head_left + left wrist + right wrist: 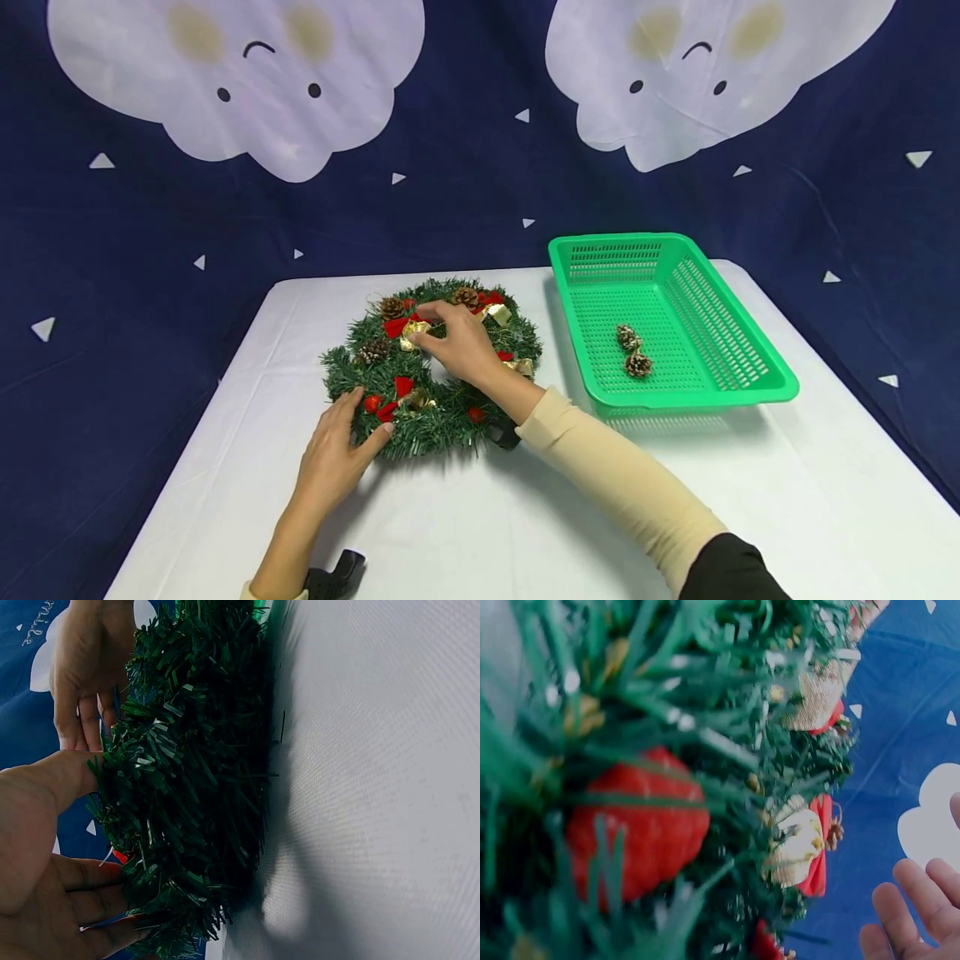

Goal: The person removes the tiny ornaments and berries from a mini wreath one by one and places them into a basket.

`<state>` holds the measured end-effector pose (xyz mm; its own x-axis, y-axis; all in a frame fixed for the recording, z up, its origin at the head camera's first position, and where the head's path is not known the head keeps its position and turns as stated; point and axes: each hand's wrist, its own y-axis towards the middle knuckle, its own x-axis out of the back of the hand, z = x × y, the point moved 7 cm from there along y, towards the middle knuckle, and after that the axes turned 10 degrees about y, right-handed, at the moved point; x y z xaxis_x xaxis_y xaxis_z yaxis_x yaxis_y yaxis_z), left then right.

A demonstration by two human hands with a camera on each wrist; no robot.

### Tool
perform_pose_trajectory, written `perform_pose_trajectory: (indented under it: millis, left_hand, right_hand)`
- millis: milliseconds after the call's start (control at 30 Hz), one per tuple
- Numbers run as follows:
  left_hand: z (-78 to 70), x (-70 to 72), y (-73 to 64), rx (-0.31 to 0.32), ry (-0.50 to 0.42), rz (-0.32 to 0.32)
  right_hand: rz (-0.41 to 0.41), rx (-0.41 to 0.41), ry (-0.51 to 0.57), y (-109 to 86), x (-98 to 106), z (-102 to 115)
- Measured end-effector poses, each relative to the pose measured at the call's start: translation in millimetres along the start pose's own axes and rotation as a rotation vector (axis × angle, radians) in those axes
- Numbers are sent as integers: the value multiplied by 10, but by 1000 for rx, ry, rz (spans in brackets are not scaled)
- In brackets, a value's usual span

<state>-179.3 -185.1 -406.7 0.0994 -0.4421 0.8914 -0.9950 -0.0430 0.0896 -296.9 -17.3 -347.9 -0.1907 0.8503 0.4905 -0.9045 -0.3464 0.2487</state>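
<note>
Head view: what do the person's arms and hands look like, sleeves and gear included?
Left hand, right hand: no gloves. Right sleeve: cream, with black fabric further up the arm. Left sleeve: only a cream edge shows. Black gear by each wrist; no cables visible.

Green wreath (435,435), red-and-gold bows (404,387)
</note>
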Motion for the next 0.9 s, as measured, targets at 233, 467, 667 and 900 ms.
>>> perform_pose_trajectory:
  millis: [233,467,667,900]
  left_hand:
    - [20,-4,-13,15,2,21]
    - [22,4,-14,14,-6,19]
    - [15,4,-12,9,-10,16]
    - [1,-10,-5,0,-15,14]
  right_hand:
    - [55,-6,-6,29,-179,90]
    - [72,-6,-12,98,-327,193]
    - [91,-6,-29,146,-424,241]
    - [102,-20,-30,190,-458,219]
